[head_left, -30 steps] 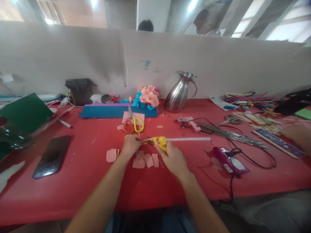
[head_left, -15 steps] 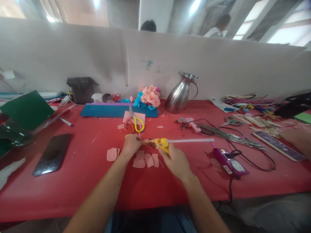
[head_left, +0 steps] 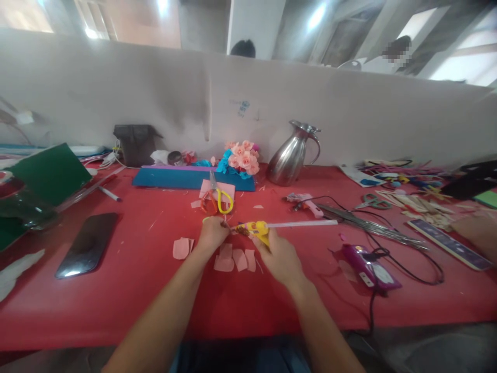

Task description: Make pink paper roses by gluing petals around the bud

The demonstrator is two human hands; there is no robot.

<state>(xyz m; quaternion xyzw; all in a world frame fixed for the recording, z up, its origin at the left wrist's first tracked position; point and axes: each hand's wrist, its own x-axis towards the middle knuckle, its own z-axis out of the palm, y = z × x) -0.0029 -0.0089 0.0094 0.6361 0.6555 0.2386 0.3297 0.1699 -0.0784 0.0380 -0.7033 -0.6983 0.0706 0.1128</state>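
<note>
Head view, centre frame: your right hand (head_left: pixel 281 257) has its fingers round the yellow glue gun (head_left: pixel 261 228), nozzle by your left hand (head_left: pixel 213 233), fingers pinching something too small to identify.

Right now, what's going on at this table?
The person's right hand holds a yellow glue gun, a long glue stick jutting from its back. The gun points toward the left hand, which is close by; anything that hand holds is too small to tell. Loose pink pieces lie on the red table near both hands, with scissors just beyond the left.
</note>
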